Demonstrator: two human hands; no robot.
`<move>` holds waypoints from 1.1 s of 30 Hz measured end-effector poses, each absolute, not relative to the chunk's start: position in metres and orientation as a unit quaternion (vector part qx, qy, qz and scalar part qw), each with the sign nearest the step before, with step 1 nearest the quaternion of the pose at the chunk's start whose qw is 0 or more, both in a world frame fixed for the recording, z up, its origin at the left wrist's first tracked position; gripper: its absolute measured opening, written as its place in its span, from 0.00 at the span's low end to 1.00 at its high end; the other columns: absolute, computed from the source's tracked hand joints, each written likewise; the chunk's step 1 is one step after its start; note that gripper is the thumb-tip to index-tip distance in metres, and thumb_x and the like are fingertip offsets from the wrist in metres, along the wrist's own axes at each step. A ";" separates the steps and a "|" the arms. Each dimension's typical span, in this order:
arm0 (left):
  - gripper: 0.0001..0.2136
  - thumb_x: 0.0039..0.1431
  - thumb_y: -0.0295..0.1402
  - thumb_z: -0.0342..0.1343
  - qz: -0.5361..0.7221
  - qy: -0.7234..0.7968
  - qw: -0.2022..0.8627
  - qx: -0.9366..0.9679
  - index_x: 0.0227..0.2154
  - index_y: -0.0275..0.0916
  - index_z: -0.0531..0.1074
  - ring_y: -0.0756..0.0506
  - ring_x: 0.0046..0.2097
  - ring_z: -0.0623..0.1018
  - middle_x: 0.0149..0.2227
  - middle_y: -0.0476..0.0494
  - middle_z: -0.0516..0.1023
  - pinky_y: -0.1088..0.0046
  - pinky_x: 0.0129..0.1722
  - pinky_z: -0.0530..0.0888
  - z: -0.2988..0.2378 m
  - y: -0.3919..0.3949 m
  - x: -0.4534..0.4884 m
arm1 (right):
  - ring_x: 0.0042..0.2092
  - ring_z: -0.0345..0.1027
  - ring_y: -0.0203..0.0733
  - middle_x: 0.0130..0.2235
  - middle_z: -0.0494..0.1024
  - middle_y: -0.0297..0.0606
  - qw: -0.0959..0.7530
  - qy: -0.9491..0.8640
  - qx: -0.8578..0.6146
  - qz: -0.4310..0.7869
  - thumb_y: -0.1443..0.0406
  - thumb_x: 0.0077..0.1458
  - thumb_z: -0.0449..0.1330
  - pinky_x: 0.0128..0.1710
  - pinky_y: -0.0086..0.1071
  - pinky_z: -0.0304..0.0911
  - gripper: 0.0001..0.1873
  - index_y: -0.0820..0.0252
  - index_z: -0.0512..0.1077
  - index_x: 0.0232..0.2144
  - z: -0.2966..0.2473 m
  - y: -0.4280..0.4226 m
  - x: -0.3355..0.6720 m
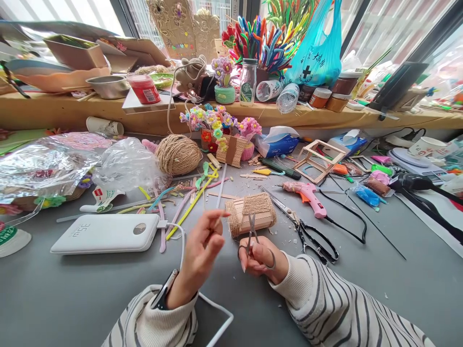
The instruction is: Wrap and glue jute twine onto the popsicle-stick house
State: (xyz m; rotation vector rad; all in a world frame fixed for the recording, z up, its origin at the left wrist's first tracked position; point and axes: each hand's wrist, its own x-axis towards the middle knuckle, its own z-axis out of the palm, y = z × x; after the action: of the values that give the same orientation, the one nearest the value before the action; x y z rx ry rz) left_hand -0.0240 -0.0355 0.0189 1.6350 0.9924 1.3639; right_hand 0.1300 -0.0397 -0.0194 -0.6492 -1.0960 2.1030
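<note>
My left hand point(205, 246) is raised over the table, index finger reaching forward and thumb apart from it; I see nothing held in it. Its fingertips are close to the left end of a small wooden-stick piece wrapped in twine point(258, 212), which lies on its side. My right hand point(265, 260) grips a small pair of metal scissors point(252, 229) by the finger loops. Their blades point away from me, slightly parted, and overlap the front of the twine-wrapped piece in view. Large black-handled scissors point(314, 241) lie to the right.
A pink glue gun point(307, 197) with a black cord lies at right. On the left are a white power bank point(104, 233) with its cable, a twine ball point(179, 154) and pipe cleaners point(191, 205). A wooden stick frame point(320, 161) stands behind. Jars and crafts crowd the ledge point(144, 118).
</note>
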 end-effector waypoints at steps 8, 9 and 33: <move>0.16 0.58 0.44 0.49 0.404 0.345 0.314 0.787 0.30 0.40 0.77 0.49 0.21 0.66 0.17 0.46 0.71 0.72 0.22 0.64 0.034 -0.037 -0.020 | 0.11 0.39 0.24 0.09 0.50 0.21 0.332 -0.448 -0.257 0.790 0.39 0.40 0.57 0.11 0.26 0.36 0.31 0.62 0.65 0.15 -0.023 -0.039 0.129; 0.16 0.58 0.44 0.48 0.405 0.340 0.309 0.790 0.30 0.41 0.77 0.49 0.21 0.66 0.17 0.46 0.71 0.72 0.22 0.64 0.033 -0.036 -0.020 | 0.11 0.39 0.24 0.09 0.50 0.21 0.329 -0.448 -0.258 0.791 0.39 0.40 0.56 0.11 0.26 0.36 0.31 0.62 0.65 0.15 -0.022 -0.039 0.129; 0.14 0.54 0.44 0.54 0.557 0.388 0.396 0.618 0.22 0.41 0.73 0.50 0.23 0.64 0.18 0.48 0.67 0.73 0.22 0.62 0.014 -0.031 -0.050 | 0.15 0.42 0.25 0.12 0.53 0.21 0.343 -0.532 -0.283 0.721 0.47 0.33 0.66 0.16 0.27 0.39 0.25 0.62 0.69 0.23 0.007 -0.029 0.163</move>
State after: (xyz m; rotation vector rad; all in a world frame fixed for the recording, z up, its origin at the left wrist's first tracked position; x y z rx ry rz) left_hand -0.0495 -0.0313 0.0144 1.5668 0.9847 1.4120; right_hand 0.1632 -0.0287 0.0069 -0.7354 -1.3829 1.8732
